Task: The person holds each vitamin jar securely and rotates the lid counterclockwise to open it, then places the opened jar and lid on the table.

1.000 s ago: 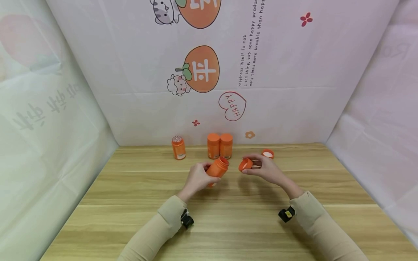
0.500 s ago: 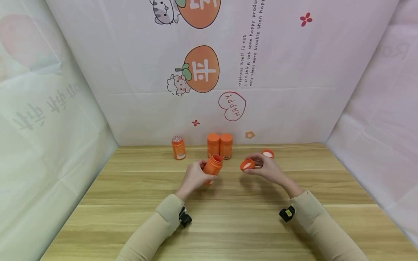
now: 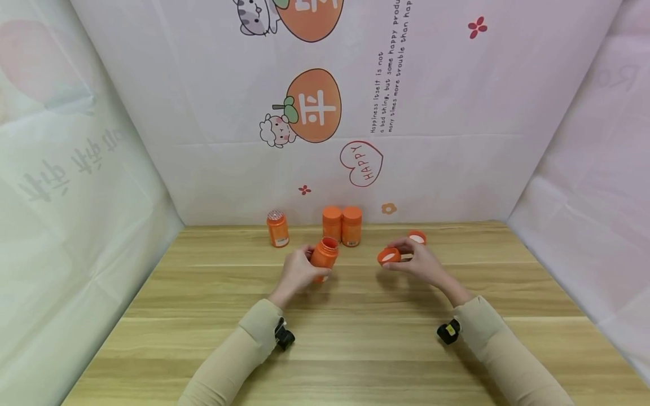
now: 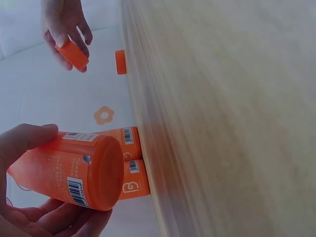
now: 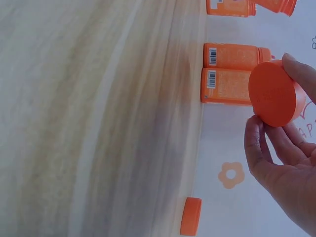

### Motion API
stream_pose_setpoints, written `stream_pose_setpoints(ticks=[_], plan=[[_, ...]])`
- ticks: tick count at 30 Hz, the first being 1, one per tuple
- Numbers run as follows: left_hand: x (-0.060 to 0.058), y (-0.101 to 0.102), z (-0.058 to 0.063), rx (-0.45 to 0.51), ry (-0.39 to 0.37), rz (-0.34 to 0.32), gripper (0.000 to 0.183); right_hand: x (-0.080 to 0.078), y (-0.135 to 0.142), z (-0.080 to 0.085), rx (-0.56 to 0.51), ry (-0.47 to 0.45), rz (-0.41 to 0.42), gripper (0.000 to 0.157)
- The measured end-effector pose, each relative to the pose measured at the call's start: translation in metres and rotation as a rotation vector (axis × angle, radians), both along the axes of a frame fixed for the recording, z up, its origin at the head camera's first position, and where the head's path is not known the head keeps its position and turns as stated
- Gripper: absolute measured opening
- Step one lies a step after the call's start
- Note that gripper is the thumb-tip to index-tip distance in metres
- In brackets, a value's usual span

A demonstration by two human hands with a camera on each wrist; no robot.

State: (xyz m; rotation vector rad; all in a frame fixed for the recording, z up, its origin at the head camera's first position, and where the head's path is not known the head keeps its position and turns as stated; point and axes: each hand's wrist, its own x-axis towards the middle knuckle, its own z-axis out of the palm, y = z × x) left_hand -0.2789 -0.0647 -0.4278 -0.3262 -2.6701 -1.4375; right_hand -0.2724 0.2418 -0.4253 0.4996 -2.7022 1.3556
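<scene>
My left hand (image 3: pixel 296 272) grips an orange bottle (image 3: pixel 324 257) around its body. The bottle has no lid on; its uncovered mouth tips up and slightly right. In the left wrist view its base and barcode label face the camera. To the right, the fingers and thumb of my right hand (image 3: pixel 420 264) pinch an orange cap (image 3: pixel 389 256) by its rim, with the white inner liner visible in the head view. Its flat outer top (image 5: pixel 272 94) shows in the right wrist view. Both bottle and cap are held above the wooden table (image 3: pixel 350 338), apart from each other.
Two capped orange bottles (image 3: pixel 351 226) stand side by side at the table's back edge. Left of them is an uncapped orange bottle (image 3: pixel 277 230) with a silvery patterned top. Another orange cap (image 3: pixel 417 237) lies behind my right hand. A white printed sheet (image 3: pixel 437 169) walls the back.
The bottle in my left hand has moved left and stands more upright. My right hand has shifted slightly right with the cap, so the gap between them is wider.
</scene>
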Motion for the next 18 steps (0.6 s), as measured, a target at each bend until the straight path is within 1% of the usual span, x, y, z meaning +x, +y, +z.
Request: stream_pose_setpoints(ticks=[9, 12, 16, 18], plan=[[-0.006, -0.007, -0.001, 0.007, -0.031, 0.035, 0.051, -0.003, 0.007, -0.004, 0.014, 0.007, -0.021, 0.055], [-0.009, -0.01, -0.001, 0.012, -0.023, 0.044, 0.05, -0.004, 0.01, -0.006, 0.017, 0.011, -0.027, 0.056], [-0.011, -0.014, -0.001, 0.02, -0.013, 0.054, 0.05, -0.006, 0.015, -0.011, 0.048, 0.014, -0.039, 0.057], [-0.011, -0.016, 0.0, 0.019, -0.02, 0.06, 0.05, -0.007, 0.018, -0.013, 0.069, 0.018, -0.047, 0.057]])
